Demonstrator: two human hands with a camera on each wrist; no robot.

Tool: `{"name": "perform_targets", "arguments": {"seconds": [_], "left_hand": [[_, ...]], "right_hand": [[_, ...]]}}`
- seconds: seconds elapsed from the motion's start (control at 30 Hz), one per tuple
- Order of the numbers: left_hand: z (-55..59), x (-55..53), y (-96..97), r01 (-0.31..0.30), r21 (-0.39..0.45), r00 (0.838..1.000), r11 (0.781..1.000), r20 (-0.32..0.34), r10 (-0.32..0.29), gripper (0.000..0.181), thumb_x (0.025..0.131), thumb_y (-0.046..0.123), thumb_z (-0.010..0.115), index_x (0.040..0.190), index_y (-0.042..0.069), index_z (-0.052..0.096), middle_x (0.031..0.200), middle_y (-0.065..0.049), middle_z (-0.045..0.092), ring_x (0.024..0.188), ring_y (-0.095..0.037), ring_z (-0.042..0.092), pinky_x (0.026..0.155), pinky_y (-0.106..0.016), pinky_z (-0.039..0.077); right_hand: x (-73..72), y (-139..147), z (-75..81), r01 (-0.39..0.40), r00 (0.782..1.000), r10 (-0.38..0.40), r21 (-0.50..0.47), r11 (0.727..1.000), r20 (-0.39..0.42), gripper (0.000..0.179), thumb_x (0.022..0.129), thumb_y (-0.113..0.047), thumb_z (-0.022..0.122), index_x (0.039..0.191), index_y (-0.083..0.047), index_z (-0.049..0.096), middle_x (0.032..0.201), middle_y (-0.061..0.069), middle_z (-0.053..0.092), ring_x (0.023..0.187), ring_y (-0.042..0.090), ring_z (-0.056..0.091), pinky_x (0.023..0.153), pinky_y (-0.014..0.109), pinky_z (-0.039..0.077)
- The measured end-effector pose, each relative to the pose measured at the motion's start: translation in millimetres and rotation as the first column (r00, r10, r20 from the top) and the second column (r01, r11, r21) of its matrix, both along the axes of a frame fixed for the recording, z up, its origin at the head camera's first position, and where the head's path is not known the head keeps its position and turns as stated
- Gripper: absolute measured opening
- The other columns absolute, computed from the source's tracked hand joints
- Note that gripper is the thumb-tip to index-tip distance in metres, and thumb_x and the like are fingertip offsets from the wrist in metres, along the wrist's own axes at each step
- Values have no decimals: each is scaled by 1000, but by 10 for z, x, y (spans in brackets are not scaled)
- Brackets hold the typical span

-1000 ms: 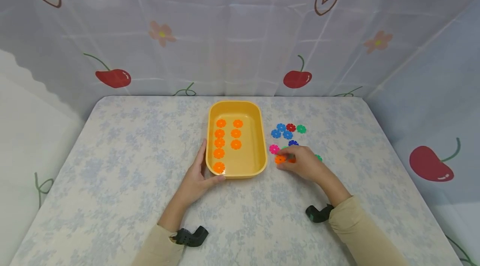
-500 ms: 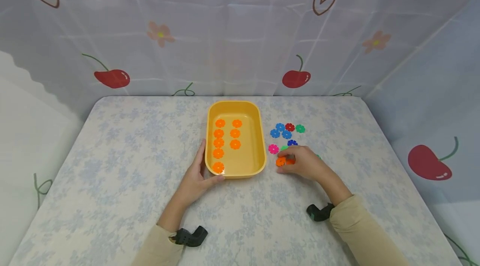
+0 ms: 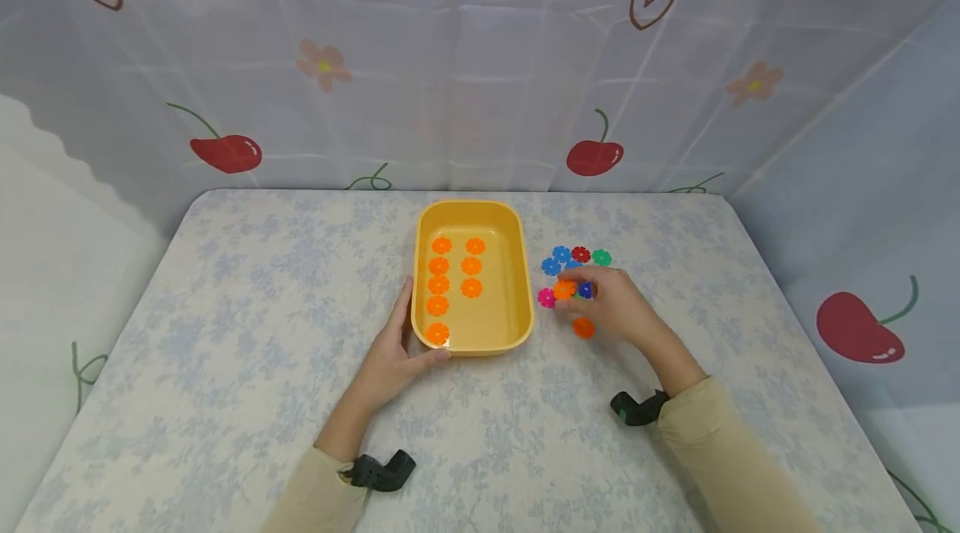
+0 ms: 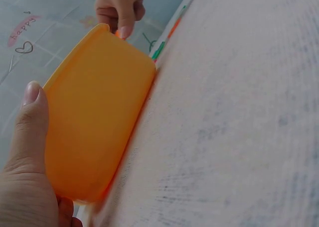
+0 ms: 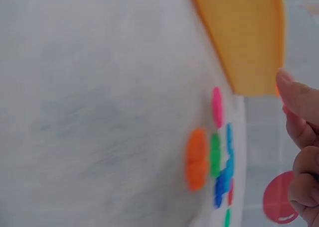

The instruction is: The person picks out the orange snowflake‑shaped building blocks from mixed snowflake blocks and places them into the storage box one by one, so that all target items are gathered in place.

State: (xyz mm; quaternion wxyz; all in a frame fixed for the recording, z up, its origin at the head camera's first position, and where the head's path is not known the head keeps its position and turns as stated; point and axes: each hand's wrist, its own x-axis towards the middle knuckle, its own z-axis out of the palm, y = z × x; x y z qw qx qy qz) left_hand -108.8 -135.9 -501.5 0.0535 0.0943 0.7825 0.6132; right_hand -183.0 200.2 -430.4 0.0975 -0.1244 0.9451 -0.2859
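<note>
A yellow plastic tray (image 3: 501, 299) stands on the table, with several orange flower-shaped discs (image 3: 438, 284) laid in two columns inside it. My left hand (image 3: 390, 362) holds the tray's near left corner, thumb at the front rim and fingers along the left side. To the right of the tray, my right hand (image 3: 618, 306) pinches an orange flower-shaped disc (image 3: 565, 289) between thumb and fingers, lifted above the table. Another orange disc (image 3: 583, 327) lies beneath this hand. In the right wrist view the held disc is mostly hidden behind the thumb (image 5: 299, 95).
Loose discs lie right of the tray: a pink one (image 3: 546, 298), a dark blue one (image 3: 586, 289), light blue ones (image 3: 551, 267), a red one (image 3: 581, 253) and a green one (image 3: 602, 258). A printed curtain (image 3: 465, 99) hangs behind the table.
My right hand has lifted an orange disc off the table and moved slightly away from me, uncovering another orange disc. The left hand stays on the tray.
</note>
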Motion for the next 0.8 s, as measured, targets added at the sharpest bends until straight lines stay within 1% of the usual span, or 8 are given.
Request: {"name": "perform_targets", "arguments": {"seconds": [0.17, 0.23, 0.3, 0.37, 0.47, 0.6, 0.7, 0.8], "left_hand": [[4, 2, -11, 2, -2, 1000, 1000, 2, -2, 117, 82, 29, 83, 161, 27, -3, 167, 13, 2, 154, -10, 9, 121, -32, 16], [3, 2, -14, 7, 0, 1000, 1000, 1, -7, 117, 82, 29, 83, 161, 26, -3, 167, 12, 1, 155, -11, 8, 122, -33, 16], [2, 2, -16, 15, 0, 1000, 1000, -6, -15, 116, 83, 29, 82, 161, 26, -4, 167, 11, 0, 155, -12, 8, 122, -35, 16], [2, 0, -17, 22, 2, 1000, 1000, -9, -22, 116, 84, 29, 82, 161, 26, -4, 167, 11, 0, 155, -13, 7, 122, -37, 16], [4, -2, -15, 29, 7, 1000, 1000, -7, -28, 115, 84, 28, 81, 161, 26, -4, 167, 11, 1, 155, -13, 8, 123, -38, 16], [3, -7, -15, 31, 13, 1000, 999, 1, -31, 113, 85, 28, 80, 161, 27, -4, 167, 12, 1, 155, -12, 8, 123, -37, 16], [-3, -9, -18, 32, 15, 999, 999, 3, -32, 113, 85, 27, 80, 161, 27, -4, 167, 12, 2, 155, -11, 9, 122, -35, 16], [-6, -6, -21, 31, 20, 1000, 999, 5, -31, 114, 85, 26, 80, 161, 27, -4, 167, 13, 2, 154, -10, 9, 122, -34, 16]], "right_hand": [[-80, -222, 228, -45, 998, 41, -105, 993, -39, 46, 85, -26, 80, 127, -12, 68, 108, 3, 69, 66, 22, 42, 52, 26, 35], [-105, -349, 293, -84, 996, 80, -126, 989, -36, 45, 85, -24, 80, 127, -12, 68, 110, 3, 70, 63, 21, 41, 51, 25, 32], [-124, -490, 341, -120, 993, 120, -125, 985, -12, 46, 86, -22, 79, 129, -12, 67, 114, 3, 70, 65, 21, 44, 53, 25, 37], [-141, -630, 367, -157, 987, 160, -96, 983, 23, 46, 88, -21, 77, 132, -12, 66, 117, 3, 69, 73, 21, 51, 60, 26, 45], [-157, -829, 361, -205, 974, 207, -26, 978, 88, 44, 90, -21, 75, 133, -17, 65, 121, 0, 69, 96, 19, 61, 80, 29, 55], [-164, -1043, 296, -270, 958, 259, 79, 960, 122, 39, 90, -24, 75, 129, -19, 69, 121, -3, 71, 116, 19, 63, 99, 35, 54], [-163, -1160, 233, -313, 949, 301, 149, 938, 96, 37, 88, -28, 77, 123, -18, 73, 111, -5, 74, 113, 18, 64, 101, 37, 52], [-165, -1242, 163, -353, 936, 345, 211, 912, 72, 31, 86, -31, 79, 113, -17, 76, 91, -5, 72, 95, 17, 64, 89, 33, 53]]}}
